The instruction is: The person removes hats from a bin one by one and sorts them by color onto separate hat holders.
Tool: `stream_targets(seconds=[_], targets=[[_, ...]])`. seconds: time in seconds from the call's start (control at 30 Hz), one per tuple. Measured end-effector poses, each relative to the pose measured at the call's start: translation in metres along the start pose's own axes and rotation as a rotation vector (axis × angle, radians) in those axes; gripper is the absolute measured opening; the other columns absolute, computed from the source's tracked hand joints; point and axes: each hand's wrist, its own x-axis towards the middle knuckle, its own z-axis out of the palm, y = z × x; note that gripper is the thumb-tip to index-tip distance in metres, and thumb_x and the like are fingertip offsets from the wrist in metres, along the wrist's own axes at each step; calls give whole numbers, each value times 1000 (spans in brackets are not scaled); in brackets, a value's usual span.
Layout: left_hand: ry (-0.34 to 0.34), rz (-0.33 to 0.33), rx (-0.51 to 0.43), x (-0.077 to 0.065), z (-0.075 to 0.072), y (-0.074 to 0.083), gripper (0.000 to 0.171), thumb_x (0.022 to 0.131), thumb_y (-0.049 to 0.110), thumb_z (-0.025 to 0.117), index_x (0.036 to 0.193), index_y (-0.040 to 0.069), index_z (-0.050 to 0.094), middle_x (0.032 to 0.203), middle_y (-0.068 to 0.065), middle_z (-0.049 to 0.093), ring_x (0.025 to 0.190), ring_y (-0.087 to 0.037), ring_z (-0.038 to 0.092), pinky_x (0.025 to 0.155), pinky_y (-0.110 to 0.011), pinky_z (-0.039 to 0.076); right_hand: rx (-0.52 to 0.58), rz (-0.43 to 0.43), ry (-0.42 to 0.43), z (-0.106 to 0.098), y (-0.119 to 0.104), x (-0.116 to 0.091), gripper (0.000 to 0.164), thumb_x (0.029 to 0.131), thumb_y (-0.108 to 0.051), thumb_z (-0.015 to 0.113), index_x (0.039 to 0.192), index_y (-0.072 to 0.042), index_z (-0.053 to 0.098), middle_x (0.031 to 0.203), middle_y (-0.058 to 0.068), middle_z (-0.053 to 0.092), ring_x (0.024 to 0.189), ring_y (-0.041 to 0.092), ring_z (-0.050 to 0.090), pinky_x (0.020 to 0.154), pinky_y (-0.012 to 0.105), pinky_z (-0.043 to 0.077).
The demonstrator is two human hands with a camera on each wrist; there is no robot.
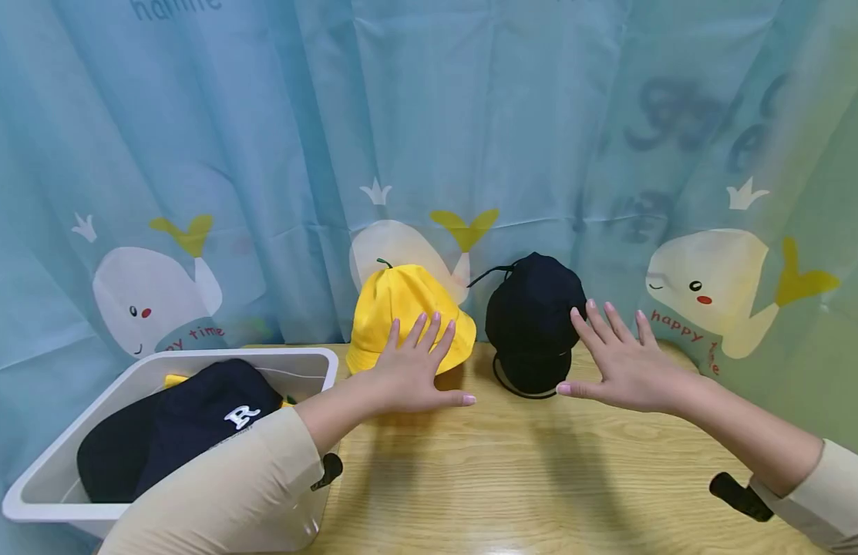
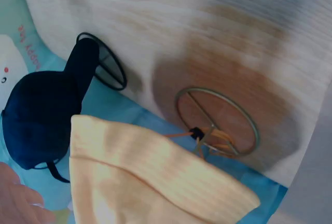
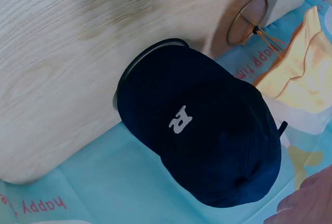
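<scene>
A yellow bucket hat [image 1: 408, 308] with a small green stem on top sits on a round-based wire stand [image 2: 246, 115] near the table's back edge. To its right a dark baseball cap [image 1: 536, 304] hangs on a black ring-based stand [image 2: 118, 76]; a white R shows on the cap's front in the right wrist view. My left hand [image 1: 411, 378], palm down with fingers spread, overlaps the yellow hat's lower brim in the head view. Fingers likewise spread, my right hand [image 1: 626, 366] is at the dark cap's right side. Neither hand grips anything.
On the left stands a white bin [image 1: 331, 366] holding another dark cap [image 1: 193, 432] with a white R and something yellow beneath it. Behind the wooden table [image 1: 484, 478] hangs a blue curtain [image 1: 429, 116] with whale prints.
</scene>
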Motion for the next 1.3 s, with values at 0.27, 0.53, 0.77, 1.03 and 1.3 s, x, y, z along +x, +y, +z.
stream_targets(seconds=[0.27,0.53,0.77,1.03,1.3], targets=[[10,8,30,-2,-11,-2,103,79,78,41,153,20,0,159,-7,-5,146,-30,-5,113,-58,-6,4,-5,-1,-6,-1,0,106,84,-67,52,152,-9,-5,156,23,-2,142,45,-4,104,68,-12],[33,11,28,-7,-24,-3,101,81,76,42,153,18,2,159,-8,-4,146,-30,-5,112,-59,-6,-62,-17,3,-21,-7,4,108,82,-71,50,152,-9,-3,157,22,0,142,46,-1,104,68,-12],[38,-38,36,-16,-38,-13,102,81,76,42,153,17,2,159,-10,-3,146,-31,-6,113,-57,-7,-83,-32,1,-30,-21,12,107,81,-73,47,152,-10,-3,158,19,-3,143,44,-1,105,67,-11],[85,-45,64,-31,-47,-22,102,81,76,43,153,14,4,159,-13,2,146,-31,-1,113,-59,-4,-95,-63,12,-32,-40,21,108,81,-75,45,152,-10,-3,158,18,-3,143,42,0,106,66,-11],[106,-54,45,-50,-58,-41,99,83,71,46,153,14,5,158,-12,-1,146,-33,-1,111,-63,-4,-104,-92,41,-29,-64,34,108,80,-76,45,153,-12,-2,158,14,-4,144,39,-2,109,64,-7]])
